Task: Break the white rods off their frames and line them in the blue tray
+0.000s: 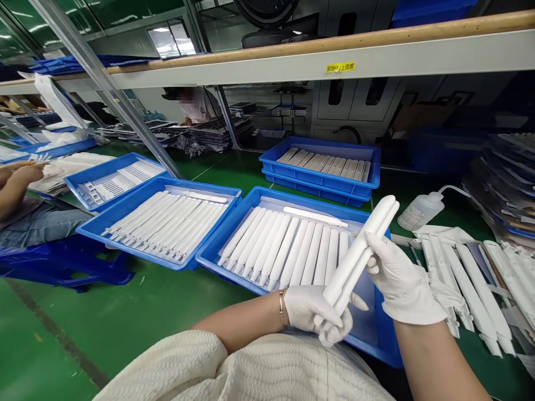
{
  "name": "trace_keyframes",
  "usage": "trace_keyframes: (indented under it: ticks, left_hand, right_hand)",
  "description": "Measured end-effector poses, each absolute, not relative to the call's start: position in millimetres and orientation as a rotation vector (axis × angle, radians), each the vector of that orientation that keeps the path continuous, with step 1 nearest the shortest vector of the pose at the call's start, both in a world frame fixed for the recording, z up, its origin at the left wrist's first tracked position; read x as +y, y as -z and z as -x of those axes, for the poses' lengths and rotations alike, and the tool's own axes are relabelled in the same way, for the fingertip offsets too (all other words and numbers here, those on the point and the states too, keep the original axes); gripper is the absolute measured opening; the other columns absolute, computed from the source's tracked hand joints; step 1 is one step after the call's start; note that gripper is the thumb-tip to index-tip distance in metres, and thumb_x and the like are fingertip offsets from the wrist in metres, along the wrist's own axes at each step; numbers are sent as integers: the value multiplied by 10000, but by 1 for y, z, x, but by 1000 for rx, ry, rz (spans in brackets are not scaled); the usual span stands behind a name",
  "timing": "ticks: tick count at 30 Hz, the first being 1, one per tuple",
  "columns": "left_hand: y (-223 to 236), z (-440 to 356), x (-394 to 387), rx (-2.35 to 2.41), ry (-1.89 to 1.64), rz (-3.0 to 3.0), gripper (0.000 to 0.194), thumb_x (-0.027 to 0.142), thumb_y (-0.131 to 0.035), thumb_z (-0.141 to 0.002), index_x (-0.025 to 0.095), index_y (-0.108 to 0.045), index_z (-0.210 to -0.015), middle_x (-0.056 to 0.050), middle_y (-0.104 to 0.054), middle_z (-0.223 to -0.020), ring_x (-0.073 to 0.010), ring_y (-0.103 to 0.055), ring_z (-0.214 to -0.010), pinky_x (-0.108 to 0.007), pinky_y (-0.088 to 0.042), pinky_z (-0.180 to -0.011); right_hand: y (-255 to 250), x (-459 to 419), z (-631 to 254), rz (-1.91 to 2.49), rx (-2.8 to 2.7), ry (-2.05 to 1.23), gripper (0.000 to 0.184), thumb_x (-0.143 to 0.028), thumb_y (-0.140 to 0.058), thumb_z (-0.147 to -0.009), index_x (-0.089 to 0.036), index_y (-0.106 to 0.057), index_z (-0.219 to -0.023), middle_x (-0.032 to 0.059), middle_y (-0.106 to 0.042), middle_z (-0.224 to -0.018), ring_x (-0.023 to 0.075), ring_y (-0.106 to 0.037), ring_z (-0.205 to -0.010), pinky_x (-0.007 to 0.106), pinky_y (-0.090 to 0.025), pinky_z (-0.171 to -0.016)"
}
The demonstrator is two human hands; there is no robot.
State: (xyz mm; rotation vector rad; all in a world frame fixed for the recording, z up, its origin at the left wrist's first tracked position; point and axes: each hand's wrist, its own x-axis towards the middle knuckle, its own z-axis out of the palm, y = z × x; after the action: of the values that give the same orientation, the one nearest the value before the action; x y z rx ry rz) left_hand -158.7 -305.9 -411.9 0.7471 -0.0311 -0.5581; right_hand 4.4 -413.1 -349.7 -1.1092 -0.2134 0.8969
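Both my hands wear white gloves and hold long white plastic parts (363, 250) that slant up to the right. My left hand (318, 315) is closed round their lower end. My right hand (399, 281) grips them at the middle. Under my hands lies a blue tray (211, 253) with several of the same white parts laid side by side.
A second blue tray (97, 225) of white parts lies to the left, a third (79, 179) behind it, and stacked blue trays (321, 181) farther back. A squeeze bottle (420, 210) and loose white parts (472, 289) are at the right. Another person's arm (12, 186) shows at the left edge.
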Motion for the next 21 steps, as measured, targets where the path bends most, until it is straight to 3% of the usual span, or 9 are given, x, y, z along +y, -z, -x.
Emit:
trace_keyframes:
  ticks: [4,7,10,13,17,21]
  left_hand:
    - [399,163,-312,-6,522,-634,363,168,-794,-715,237,-588,-1005,93,-408,-506,-59,-270,-396,-179,-179,-413]
    - [393,163,-312,25,519,-591,262,134,-748,-716,223,-538,-845,100,-331,-483,-59,-193,-390,-205,-99,-418]
    - [393,162,-308,19,529,-587,284,168,-742,-700,189,-461,-667,87,-302,-458,-49,-177,-376,-222,-75,-406]
    - [397,161,-304,-18,562,-625,466,289,-758,-697,178,-343,-516,69,-267,-415,-26,-165,-345,-228,-63,-386]
    - [399,165,-301,-42,586,-643,498,319,-785,-675,181,-333,-519,63,-274,-414,-32,-171,-336,-210,-76,-366]
    - [393,172,-302,41,557,-620,388,196,-821,-611,206,-439,-677,86,-295,-460,-47,-192,-352,-173,-115,-365]
  right_hand:
    - [354,-414,-6,1181,-330,-866,499,-572,-871,-653,-178,-591,-777,-38,-462,-553,56,-364,-454,178,-300,-385]
    - [359,-416,-1,1366,-507,-842,450,-593,-775,-769,-195,-596,-877,-37,-475,-571,80,-381,-478,211,-299,-413]
    - [366,-417,10,1511,-732,-923,426,-563,-759,-790,-197,-605,-942,-8,-577,-681,129,-504,-586,255,-426,-511]
    - [373,-416,24,1561,-894,-1052,443,-533,-752,-784,-185,-618,-1023,54,-689,-916,217,-643,-846,342,-545,-757]
    - [371,-415,26,1647,-925,-1026,471,-538,-752,-773,-179,-629,-1051,87,-705,-1013,268,-658,-981,383,-548,-849]
    - [348,-416,7,1548,-724,-741,515,-538,-821,-712,-212,-664,-1079,45,-679,-887,218,-630,-800,317,-527,-651]
